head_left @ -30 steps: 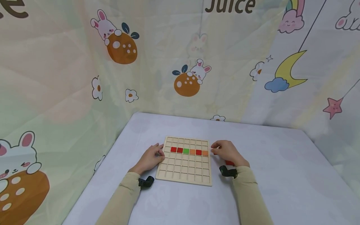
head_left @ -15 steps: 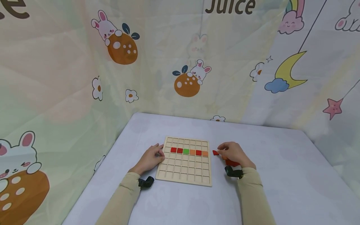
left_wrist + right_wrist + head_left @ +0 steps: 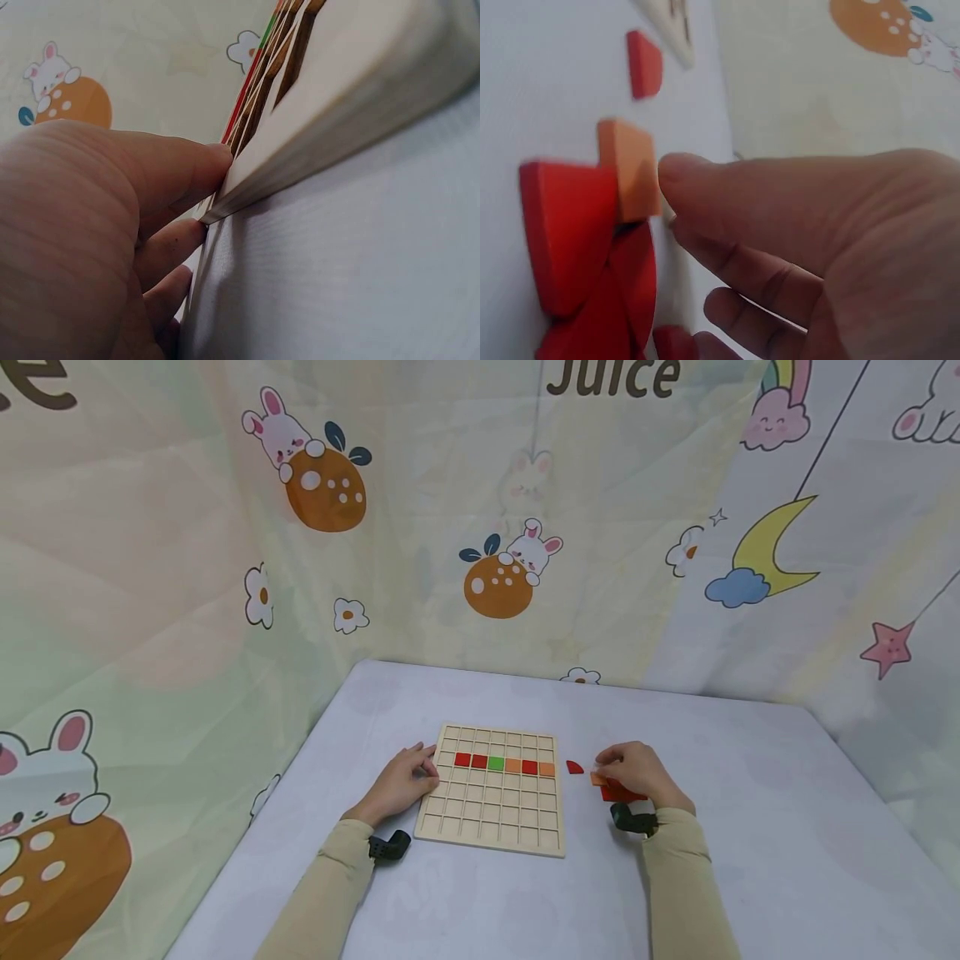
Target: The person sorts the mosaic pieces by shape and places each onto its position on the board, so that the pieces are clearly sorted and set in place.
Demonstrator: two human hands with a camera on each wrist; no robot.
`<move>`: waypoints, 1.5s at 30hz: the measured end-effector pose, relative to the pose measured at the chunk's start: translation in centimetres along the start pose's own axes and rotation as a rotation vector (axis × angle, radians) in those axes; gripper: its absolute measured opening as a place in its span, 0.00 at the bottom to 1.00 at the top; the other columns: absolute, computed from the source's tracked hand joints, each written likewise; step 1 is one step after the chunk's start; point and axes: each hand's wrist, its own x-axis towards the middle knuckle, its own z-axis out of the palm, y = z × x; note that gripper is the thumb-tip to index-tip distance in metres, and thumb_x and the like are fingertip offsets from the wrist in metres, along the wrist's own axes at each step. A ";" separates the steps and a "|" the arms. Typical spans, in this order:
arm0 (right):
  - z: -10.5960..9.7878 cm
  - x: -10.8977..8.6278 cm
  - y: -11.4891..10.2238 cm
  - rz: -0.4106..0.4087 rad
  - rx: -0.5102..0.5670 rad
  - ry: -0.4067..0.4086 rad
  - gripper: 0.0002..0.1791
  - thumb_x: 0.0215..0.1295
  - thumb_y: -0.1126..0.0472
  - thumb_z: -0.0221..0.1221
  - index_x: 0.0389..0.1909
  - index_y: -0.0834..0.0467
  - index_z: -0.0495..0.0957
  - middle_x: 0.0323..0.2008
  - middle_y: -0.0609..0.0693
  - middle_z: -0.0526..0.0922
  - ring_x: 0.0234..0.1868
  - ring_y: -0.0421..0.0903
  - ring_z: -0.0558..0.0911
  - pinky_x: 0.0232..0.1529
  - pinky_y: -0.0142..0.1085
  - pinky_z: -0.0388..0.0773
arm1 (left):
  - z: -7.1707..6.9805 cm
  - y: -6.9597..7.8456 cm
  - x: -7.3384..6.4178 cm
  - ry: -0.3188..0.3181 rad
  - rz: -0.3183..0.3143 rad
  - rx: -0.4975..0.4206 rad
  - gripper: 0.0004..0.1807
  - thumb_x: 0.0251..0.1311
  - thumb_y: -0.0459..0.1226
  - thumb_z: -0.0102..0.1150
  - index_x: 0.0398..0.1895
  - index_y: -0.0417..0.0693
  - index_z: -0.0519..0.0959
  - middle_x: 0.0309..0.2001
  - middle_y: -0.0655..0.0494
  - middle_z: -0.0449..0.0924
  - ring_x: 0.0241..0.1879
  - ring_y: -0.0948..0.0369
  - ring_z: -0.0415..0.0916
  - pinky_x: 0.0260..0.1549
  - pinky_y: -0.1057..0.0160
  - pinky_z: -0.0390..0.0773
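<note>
A pale wooden grid board (image 3: 491,814) lies on the table with a row of red, green and orange squares (image 3: 497,763) in its cells. My left hand (image 3: 401,785) holds the board's left edge; in the left wrist view the thumb (image 3: 184,165) lies against the rim, fingers along the side. Right of the board, my right hand (image 3: 637,770) hovers over a small pile, its thumb tip beside an orange square block (image 3: 634,169), fingers loosely bent. Red blocks (image 3: 570,232) with curved edges lie beneath and around it. One red quarter-round block (image 3: 574,767) sits alone between board and pile.
The white-covered table (image 3: 765,827) reaches back to a printed fabric curtain (image 3: 420,527), which also rises along its left and right sides. Black wrist cameras (image 3: 390,845) are strapped at both cuffs.
My right hand has moved right from the board's edge to the pile, leaving the red quarter-round block on the table and uncovering the orange block. My left hand stays put.
</note>
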 end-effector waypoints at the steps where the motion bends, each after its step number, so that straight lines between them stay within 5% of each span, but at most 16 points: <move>1: 0.0 -0.1 0.0 0.008 -0.002 -0.002 0.17 0.62 0.58 0.64 0.50 0.60 0.82 0.49 0.58 0.81 0.49 0.56 0.73 0.50 0.49 0.78 | 0.0 0.0 0.0 -0.001 -0.001 -0.001 0.07 0.57 0.36 0.66 0.26 0.56 0.78 0.70 0.51 0.67 0.75 0.48 0.50 0.75 0.44 0.46; 18: -0.9 -1.2 0.4 -0.057 -0.014 -0.079 0.15 0.60 0.61 0.64 0.48 0.61 0.82 0.47 0.57 0.82 0.47 0.53 0.77 0.48 0.49 0.80 | 0.1 -0.2 0.1 -0.001 -0.010 -0.010 0.07 0.57 0.36 0.66 0.27 0.57 0.78 0.70 0.52 0.67 0.75 0.48 0.50 0.75 0.43 0.45; 45: 0.8 0.3 0.3 -0.043 -0.070 0.016 0.17 0.59 0.60 0.65 0.49 0.60 0.80 0.49 0.60 0.81 0.49 0.56 0.76 0.53 0.52 0.78 | 0.0 0.0 -0.1 0.003 -0.002 -0.029 0.08 0.56 0.35 0.67 0.26 0.56 0.78 0.69 0.51 0.67 0.75 0.49 0.50 0.75 0.45 0.44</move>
